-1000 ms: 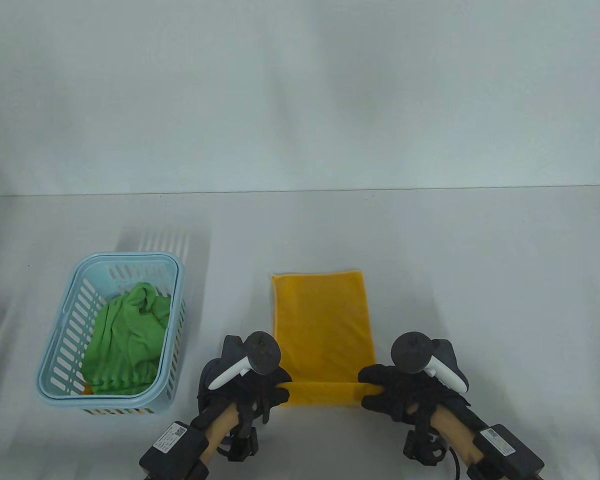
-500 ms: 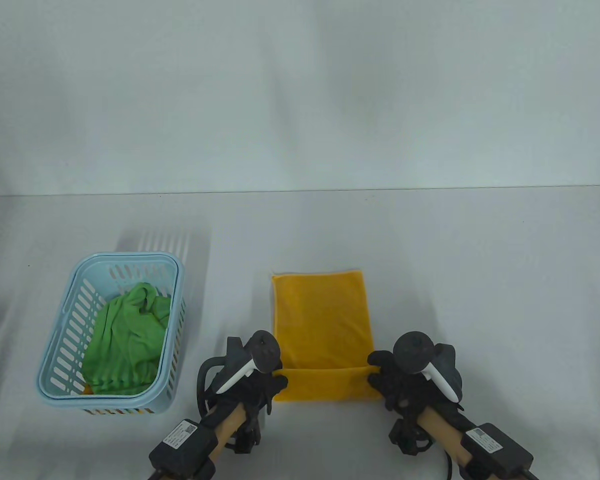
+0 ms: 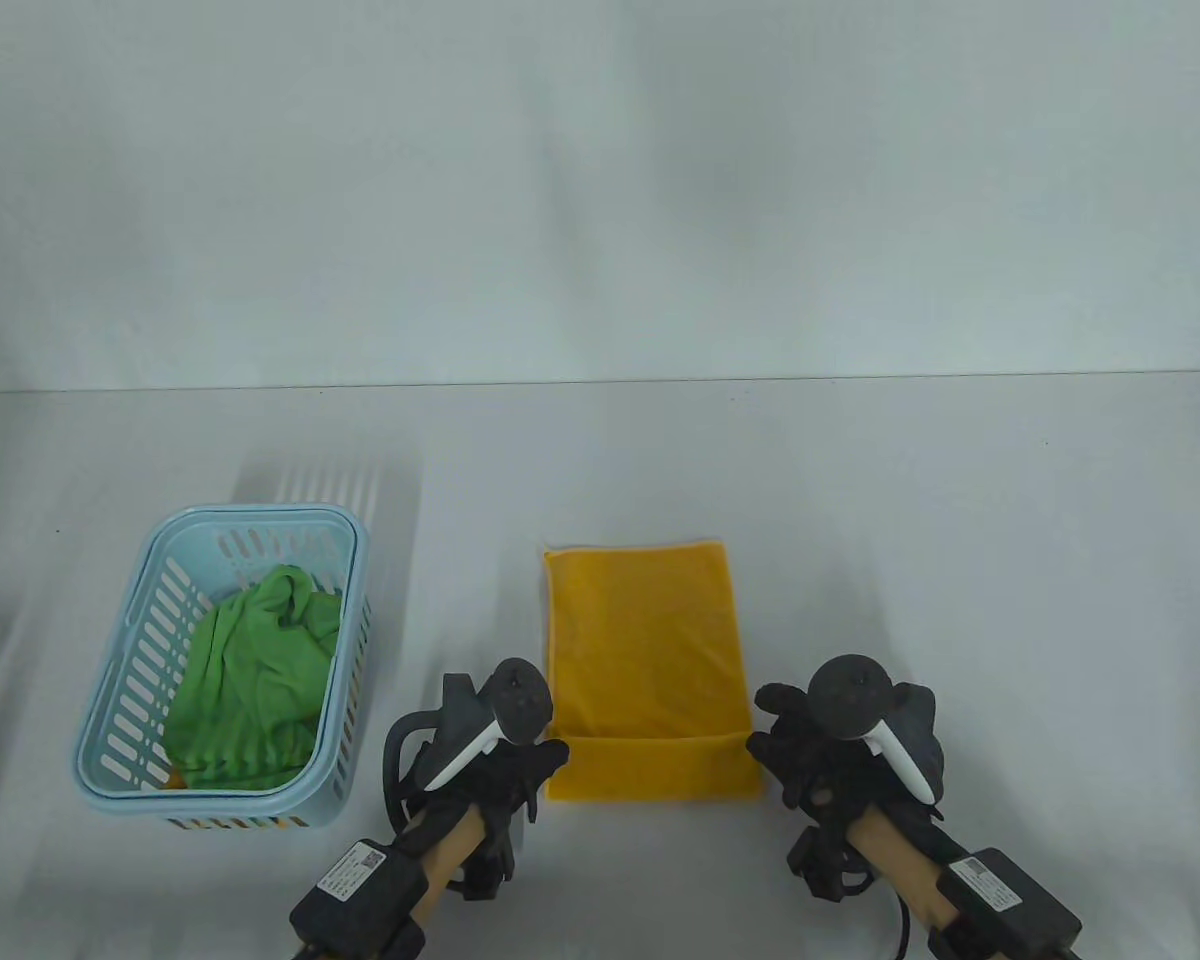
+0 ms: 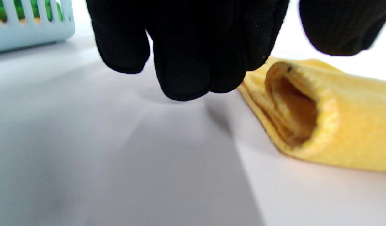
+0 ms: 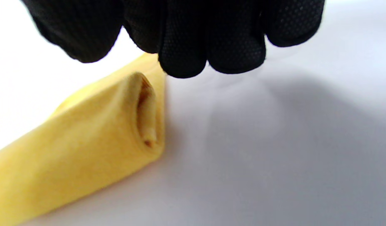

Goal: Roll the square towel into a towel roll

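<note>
A yellow towel lies flat on the white table, long side running away from me. Its near end is turned over into a loose, flattened roll. My left hand is at the roll's left end and my right hand at its right end. In the left wrist view my fingers hang just beside the roll's open end and grip nothing. In the right wrist view my fingers hang above the table beside the roll's other end, also empty.
A light blue slotted basket stands at the left with a crumpled green towel inside; its corner shows in the left wrist view. The table's far edge meets a white backdrop.
The towel's near end has been turned over away from me into a wider roll. Both hands have let go of its ends and drawn slightly outward.
</note>
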`<state>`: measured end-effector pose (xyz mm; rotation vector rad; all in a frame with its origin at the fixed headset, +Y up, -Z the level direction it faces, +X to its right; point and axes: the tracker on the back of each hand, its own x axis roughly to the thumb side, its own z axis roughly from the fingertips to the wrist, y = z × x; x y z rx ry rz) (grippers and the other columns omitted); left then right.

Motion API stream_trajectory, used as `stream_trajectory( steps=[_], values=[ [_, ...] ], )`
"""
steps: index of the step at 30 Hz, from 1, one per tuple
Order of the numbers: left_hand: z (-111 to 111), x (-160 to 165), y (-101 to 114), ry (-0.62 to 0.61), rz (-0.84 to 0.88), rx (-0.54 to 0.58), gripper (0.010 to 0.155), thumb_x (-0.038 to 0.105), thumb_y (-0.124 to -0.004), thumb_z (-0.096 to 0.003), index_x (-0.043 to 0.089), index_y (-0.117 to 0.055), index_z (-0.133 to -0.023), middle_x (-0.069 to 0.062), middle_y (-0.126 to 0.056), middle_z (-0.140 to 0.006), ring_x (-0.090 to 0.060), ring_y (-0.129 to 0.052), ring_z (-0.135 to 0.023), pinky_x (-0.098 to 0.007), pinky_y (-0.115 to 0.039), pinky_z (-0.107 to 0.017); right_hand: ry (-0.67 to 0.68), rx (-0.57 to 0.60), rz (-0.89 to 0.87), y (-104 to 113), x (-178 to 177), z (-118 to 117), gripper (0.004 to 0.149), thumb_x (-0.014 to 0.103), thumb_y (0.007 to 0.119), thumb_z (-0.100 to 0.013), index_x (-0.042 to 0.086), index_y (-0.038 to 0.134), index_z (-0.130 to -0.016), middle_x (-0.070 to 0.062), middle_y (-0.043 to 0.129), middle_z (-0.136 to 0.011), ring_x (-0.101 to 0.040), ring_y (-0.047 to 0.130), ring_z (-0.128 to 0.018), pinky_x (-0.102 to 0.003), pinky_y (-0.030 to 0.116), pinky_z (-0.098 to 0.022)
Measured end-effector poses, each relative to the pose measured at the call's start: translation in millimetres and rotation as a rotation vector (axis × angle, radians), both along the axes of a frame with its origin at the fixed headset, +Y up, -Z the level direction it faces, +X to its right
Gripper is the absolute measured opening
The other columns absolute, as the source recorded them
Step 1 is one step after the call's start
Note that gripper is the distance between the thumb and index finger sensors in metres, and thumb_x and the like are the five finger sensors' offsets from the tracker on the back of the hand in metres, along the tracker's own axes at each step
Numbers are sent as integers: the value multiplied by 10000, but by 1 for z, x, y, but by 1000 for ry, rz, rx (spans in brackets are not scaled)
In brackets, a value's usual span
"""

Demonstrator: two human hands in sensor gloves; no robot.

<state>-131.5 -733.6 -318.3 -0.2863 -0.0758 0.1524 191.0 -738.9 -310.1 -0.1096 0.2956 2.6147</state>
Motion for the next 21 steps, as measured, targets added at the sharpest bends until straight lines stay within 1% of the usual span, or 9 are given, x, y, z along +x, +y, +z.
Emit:
stream_trajectory(
  steps=[4,5,6,9,13,17,21],
  values=[
    [9,6,14,-11,4,88,705,612,-771,-323,334,-705,-967,72,-869,-906,-199,-977,-740,-488,-757,-652,76,63,22,12,-12,7,660,543,817,-295,351,652,-905,56,865,-800,-251,877,-700,-509,717,-566],
    [12,9,17,-28,-2,106,720,624,-773,-316,335,-702,-971,71,-863,-915,-204,-972,-751,-492,-754,-655,98,72,35,13,-15,9,670,545,819,-292,355,642,-909,57,850,-818,-254,865,-718,-511,711,-573],
    [15,13,21,-54,-13,130,728,632,-774,-312,342,-695,-975,68,-856,-926,-209,-967,-762,-495,-751,-658,148,91,53,15,-22,12,681,545,820,-290,358,626,-916,57,824,-844,-256,844,-746,-515,696,-588],
    [23,26,23,-146,-47,159,743,639,-777,-303,361,-677,-984,71,-818,-960,-210,-935,-806,-500,-732,-674,261,103,100,15,-36,18,704,537,827,-287,366,592,-928,62,742,-916,-265,772,-826,-530,648,-630],
    [29,44,12,-359,-116,99,723,587,-779,-316,426,-598,-997,87,-655,-1053,-203,-775,-945,-497,-658,-730,378,84,222,7,-53,25,676,495,844,-294,369,609,-915,69,638,-988,-272,670,-915,-549,583,-673],
    [31,55,-2,-386,-250,108,732,575,-777,-320,397,-582,-1003,82,-631,-1058,-205,-767,-946,-496,-657,-730,391,67,336,-4,-59,26,695,502,844,-291,357,611,-928,68,596,-1024,-281,617,-960,-568,541,-698],
    [28,56,-13,-376,-301,89,766,574,-773,-325,378,-520,-1021,85,-584,-1074,-197,-739,-967,-490,-646,-743,384,51,374,-13,-58,25,734,518,844,-284,352,580,-949,81,577,-1041,-289,597,-982,-576,528,-707]
  ],
)
